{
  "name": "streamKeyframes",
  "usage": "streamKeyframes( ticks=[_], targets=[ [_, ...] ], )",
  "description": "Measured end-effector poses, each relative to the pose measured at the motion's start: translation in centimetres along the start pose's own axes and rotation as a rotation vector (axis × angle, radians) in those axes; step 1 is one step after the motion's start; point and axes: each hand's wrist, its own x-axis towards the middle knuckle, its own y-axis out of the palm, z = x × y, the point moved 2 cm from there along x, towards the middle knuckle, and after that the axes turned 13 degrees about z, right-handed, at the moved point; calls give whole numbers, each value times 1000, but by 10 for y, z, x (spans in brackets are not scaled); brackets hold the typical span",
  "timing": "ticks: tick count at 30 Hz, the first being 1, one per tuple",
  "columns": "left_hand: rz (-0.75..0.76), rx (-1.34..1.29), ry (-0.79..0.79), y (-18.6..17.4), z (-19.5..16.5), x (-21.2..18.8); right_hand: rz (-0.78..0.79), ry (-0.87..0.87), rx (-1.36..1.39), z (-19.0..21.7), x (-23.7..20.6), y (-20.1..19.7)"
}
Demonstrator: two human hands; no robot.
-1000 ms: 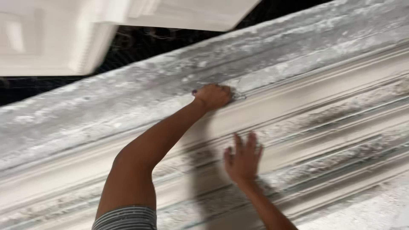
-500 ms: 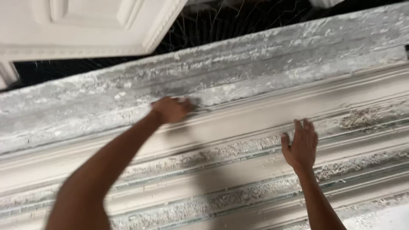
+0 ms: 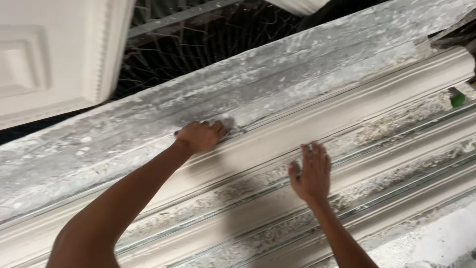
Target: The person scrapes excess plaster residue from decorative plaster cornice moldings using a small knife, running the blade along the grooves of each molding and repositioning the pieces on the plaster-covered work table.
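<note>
Here the person's left hand [image 3: 199,136] is closed around a small tool [image 3: 229,130], mostly hidden by the fingers, and presses it against the upper edge of a long plaster cornice moulding [image 3: 347,111] that runs diagonally across the view from lower left to upper right. The right hand [image 3: 311,171] lies open and flat, fingers together, on a lower step of the same moulding, well apart from the left.

The moulding looks stiff but brittle (cast plaster of this length would likely crack if lifted by one end), and probably heavy; it would be best supported from beneath at several spots along its run, not gripped by the thin raised ribs. Its finished upper band is smooth and off-white, while the lower grooves are rough, crusted with grainy residue, and show thin greenish lines along the channels. Above it lies a grey, powder-streaked board [image 3: 148,124], dusty and likely slippery under the palm.

At the upper left hangs a white panelled plaster casting [image 3: 54,59] with a finely beaded edge; behind it a dark wire mesh [image 3: 198,44] shows. A small green object [image 3: 457,98] sits at the far right edge.
</note>
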Motion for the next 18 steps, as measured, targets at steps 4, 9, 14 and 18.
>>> streamKeyframes(
  ticks=[4, 9, 14, 18],
  targets=[
    [-216, 72, 67, -85, -51, 119, 120, 30, 9, -5, 3, -5],
    [-313, 83, 36, -176, -102, 228, 154, -70, 119, -11, -10, 1],
    [7, 54, -87, -178, -92, 177, 81, -281, 323, -156, 12, -17],
    [63, 51, -127, -176, -89, 163, 130, 75, -107, -388, 91, -69]
  ],
)
